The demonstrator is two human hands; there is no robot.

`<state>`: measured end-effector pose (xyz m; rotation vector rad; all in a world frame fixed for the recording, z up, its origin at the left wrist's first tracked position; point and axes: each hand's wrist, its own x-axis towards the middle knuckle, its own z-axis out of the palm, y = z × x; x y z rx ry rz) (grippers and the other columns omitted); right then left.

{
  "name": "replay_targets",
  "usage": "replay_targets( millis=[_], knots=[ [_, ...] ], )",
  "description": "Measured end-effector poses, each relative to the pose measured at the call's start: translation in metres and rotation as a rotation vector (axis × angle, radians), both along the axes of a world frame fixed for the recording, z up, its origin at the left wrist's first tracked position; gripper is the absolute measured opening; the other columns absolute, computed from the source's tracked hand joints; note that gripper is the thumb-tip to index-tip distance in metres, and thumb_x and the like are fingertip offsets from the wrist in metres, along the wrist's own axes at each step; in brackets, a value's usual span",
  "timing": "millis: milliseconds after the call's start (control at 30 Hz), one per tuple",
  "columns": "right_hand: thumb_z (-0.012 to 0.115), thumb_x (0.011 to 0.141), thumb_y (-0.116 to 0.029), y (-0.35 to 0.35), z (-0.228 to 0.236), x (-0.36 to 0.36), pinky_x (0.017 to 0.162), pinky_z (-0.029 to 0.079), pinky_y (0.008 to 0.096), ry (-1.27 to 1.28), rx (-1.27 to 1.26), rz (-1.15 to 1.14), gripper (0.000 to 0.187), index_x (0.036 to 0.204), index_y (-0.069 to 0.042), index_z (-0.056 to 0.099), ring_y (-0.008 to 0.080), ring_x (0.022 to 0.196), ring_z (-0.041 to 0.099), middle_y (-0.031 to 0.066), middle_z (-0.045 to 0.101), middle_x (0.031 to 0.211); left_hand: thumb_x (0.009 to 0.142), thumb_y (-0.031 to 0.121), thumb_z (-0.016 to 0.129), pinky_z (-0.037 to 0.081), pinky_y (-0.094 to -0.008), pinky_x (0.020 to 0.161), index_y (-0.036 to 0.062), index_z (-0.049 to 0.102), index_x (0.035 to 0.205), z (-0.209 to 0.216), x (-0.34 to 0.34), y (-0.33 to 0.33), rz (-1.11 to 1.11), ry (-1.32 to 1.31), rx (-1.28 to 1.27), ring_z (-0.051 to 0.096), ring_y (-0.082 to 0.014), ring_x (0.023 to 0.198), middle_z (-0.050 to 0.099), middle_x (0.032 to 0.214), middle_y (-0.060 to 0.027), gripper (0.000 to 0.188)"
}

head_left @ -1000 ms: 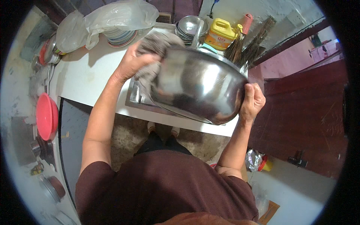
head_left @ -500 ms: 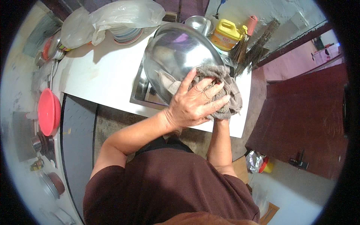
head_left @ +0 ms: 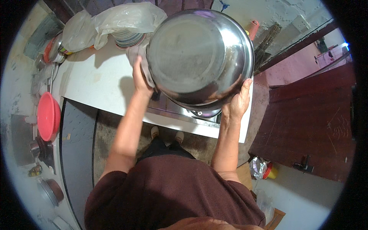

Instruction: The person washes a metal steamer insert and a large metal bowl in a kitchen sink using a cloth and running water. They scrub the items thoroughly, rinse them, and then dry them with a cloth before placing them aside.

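A large stainless steel basin [head_left: 186,53] is held up over the counter, its flat underside turned toward me. My left hand [head_left: 142,80] is closed on a grey-brown cloth [head_left: 140,51], which it presses against the basin's left side. On the lower right side, my right hand [head_left: 238,101] grips the basin by its rim, the thumb lying along the outside and the other fingers hidden behind it. Beneath the basin, part of the metal sink [head_left: 180,116] shows, with a drain at its bottom.
Plates are stacked [head_left: 128,38] under a clear plastic bag [head_left: 128,17] at the back left of the white counter [head_left: 92,80]. A pink basin [head_left: 48,116] stands at the far left. To the right are a straw brush [head_left: 268,40] and a dark red door [head_left: 306,122].
The basin has been lifted and turned so its underside faces me. My left hand has moved with the cloth from the right side to the left; my right hand now shows at the rim.
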<state>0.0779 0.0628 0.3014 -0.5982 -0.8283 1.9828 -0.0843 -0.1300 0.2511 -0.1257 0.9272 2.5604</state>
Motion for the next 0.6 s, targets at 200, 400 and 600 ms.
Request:
replay_targets(
  millis=[200, 400, 600],
  knots=[
    [0.036, 0.102, -0.044, -0.035, -0.011, -0.023, 0.064, 0.055, 0.0395, -0.118, -0.084, -0.035, 0.045, 0.110, -0.002, 0.052, 0.0236, 0.074, 0.061, 0.0111, 0.059, 0.091, 0.093, 0.028, 0.054, 0.030, -0.0455, 0.107, 0.0021, 0.051, 0.128, -0.008, 0.104, 0.038, 0.459, 0.817, -0.628, 0.041, -0.0305, 0.127, 0.046, 0.136, -0.0163, 0.044],
    [0.037, 0.101, -0.049, -0.024, -0.040, -0.020, 0.079, 0.055, 0.0354, 0.107, -0.007, 0.125, 0.057, 0.123, 0.003, 0.047, 0.0235, 0.095, 0.062, 0.0131, 0.058, 0.110, 0.076, 0.024, 0.060, 0.034, -0.0541, 0.106, 0.0241, 0.063, 0.123, 0.074, 0.083, 0.036, 0.369, 1.819, -1.093, 0.051, -0.0337, 0.123, 0.056, 0.134, -0.0097, 0.047],
    [0.032, 0.103, -0.043, -0.019, -0.015, -0.014, 0.103, 0.042, 0.0435, 0.085, -0.040, 0.105, 0.054, 0.134, 0.001, 0.040, 0.0292, 0.120, 0.050, 0.0160, 0.048, 0.133, 0.079, 0.010, 0.061, 0.047, -0.0386, 0.097, 0.0010, 0.058, 0.124, 0.099, -0.020, 0.004, 0.544, 1.504, -1.224, 0.060, -0.0315, 0.112, 0.058, 0.131, -0.0145, 0.046]
  ],
)
